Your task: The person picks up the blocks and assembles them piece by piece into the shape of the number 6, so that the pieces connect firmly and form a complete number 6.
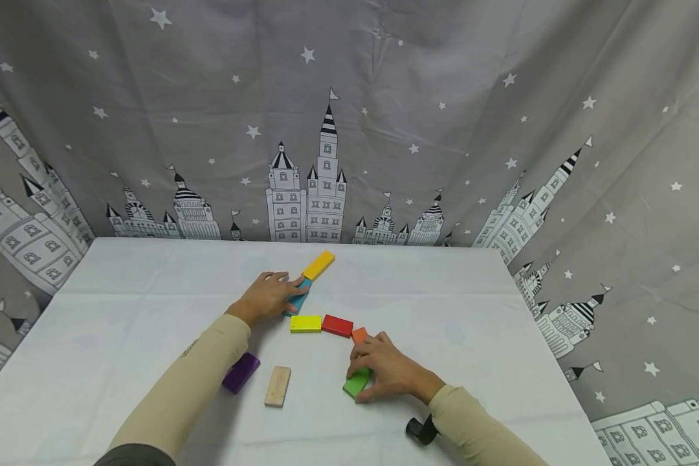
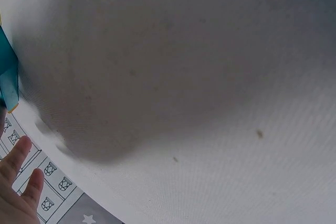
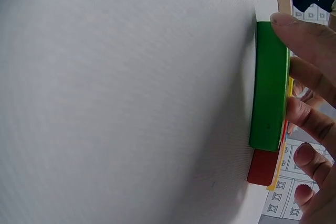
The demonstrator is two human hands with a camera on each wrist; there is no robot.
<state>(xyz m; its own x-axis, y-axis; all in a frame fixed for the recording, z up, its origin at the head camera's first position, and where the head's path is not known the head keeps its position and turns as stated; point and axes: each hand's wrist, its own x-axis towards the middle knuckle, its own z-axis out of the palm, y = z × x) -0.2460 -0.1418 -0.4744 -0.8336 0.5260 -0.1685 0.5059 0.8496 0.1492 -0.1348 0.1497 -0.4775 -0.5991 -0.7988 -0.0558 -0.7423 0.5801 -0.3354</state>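
In the head view, my left hand (image 1: 270,296) pinches a blue block (image 1: 301,299) by its edges, the thumb at its near end. That blue block (image 2: 9,72) shows only at the left border of the left wrist view. My right hand (image 1: 389,367) grips a green block (image 1: 356,383) between thumb and fingers, low on the table. Seen from the right wrist, the thumb lies at one end of the green block (image 3: 269,87), with fingers along its far side. An orange block (image 1: 359,334), partly hidden by the right hand, lies beyond the green one.
A yellow-orange block (image 1: 318,265) touches the blue one's far end. Bright yellow (image 1: 305,324) and red (image 1: 337,326) blocks lie end to end between the hands. Nearer are a plain wooden block (image 1: 277,386) and a purple block (image 1: 241,373) beside the left sleeve. A grey curtain (image 1: 384,84) hangs behind the white table (image 1: 151,278).
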